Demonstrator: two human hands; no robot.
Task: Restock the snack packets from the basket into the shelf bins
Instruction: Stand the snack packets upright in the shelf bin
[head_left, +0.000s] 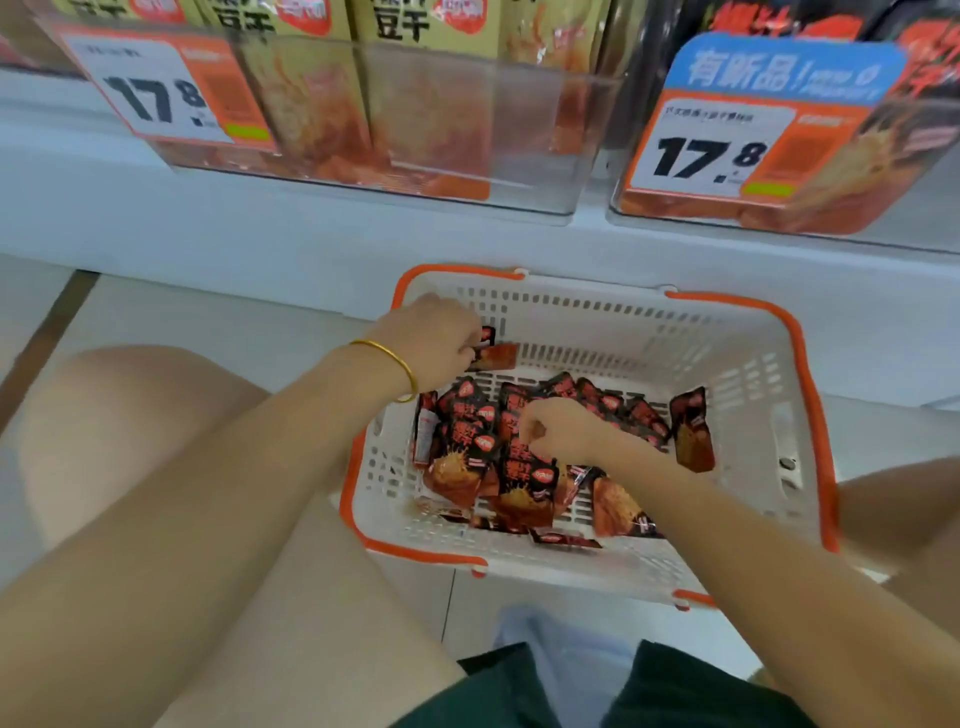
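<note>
Two clear bins sit on the shelf above the basket. The left bin (519, 156) carries an orange price tag (171, 93) reading "17.8" and holds yellow packs (395, 21) printed "豆干"; open room shows at its right end. The right bin (909, 208) carries a second tag (711, 156) reading "17.8" under a blue banner (779, 67) reading "有新品!". The white, orange-rimmed basket (727, 332) stands on the floor (234, 322) just beside the shelf base. Red-and-black snack packets (519, 483) cover most of its bottom; their print is too small to read. The left hand (431, 338) grasps a packet (496, 353) near the far left wall. The right hand (561, 428) is curled over the pile; whether it grasps a packet cannot be told.
</note>
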